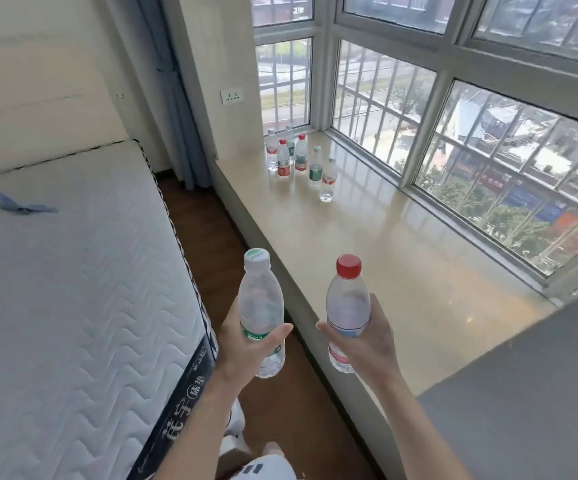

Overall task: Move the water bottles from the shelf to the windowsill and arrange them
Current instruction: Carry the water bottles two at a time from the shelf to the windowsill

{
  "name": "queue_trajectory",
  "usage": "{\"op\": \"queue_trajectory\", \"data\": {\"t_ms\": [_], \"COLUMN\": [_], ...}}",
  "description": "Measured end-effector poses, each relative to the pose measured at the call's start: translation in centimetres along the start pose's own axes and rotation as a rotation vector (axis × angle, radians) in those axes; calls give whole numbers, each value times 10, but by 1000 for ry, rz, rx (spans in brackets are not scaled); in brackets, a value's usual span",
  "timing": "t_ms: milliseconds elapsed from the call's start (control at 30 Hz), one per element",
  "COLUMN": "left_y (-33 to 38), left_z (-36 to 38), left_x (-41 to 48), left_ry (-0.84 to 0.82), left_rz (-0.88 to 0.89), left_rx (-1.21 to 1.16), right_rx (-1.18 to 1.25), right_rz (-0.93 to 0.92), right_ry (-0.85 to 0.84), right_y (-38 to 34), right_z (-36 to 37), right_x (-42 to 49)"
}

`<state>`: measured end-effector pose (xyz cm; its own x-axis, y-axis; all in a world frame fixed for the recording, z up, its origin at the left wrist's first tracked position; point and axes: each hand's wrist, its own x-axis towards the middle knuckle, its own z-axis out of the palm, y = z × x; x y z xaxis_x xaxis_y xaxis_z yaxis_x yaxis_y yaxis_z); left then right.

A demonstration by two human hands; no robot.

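My left hand (246, 344) grips a clear water bottle with a white and green cap and a green label (260, 306), upright over the floor gap. My right hand (367, 341) grips a clear bottle with a red cap and a red label (347, 306), upright at the near edge of the beige windowsill (402, 271). At the far end of the sill stand several more bottles (298, 161) in a loose cluster near the window corner, some red-capped, some white-capped. The shelf is out of view.
A bare white mattress (73, 289) lies to the left with a blue cloth (10, 204) on it. A narrow strip of wooden floor (204, 230) runs between bed and sill. Barred windows (454, 140) back the sill. A grey surface (530, 410) sits at lower right.
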<state>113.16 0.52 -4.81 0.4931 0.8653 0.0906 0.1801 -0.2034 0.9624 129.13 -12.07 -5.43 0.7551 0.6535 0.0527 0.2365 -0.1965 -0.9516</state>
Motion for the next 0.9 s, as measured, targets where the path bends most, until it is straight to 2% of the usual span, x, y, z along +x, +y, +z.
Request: {"op": "queue_trajectory", "data": {"t_ms": [267, 633, 900], "left_y": [-29, -66, -88], "left_z": [-19, -94, -146], "left_x": [82, 279, 385], "left_ry": [162, 213, 287], "left_rz": [-23, -120, -170], "left_rx": [60, 1, -52], "right_rx": [-57, -45, -53], "right_rz": [-16, -44, -58], "right_ry": [-130, -225, -292], "right_y": [2, -43, -59], "right_z": [62, 203, 296], "right_x": [97, 285, 373]}}
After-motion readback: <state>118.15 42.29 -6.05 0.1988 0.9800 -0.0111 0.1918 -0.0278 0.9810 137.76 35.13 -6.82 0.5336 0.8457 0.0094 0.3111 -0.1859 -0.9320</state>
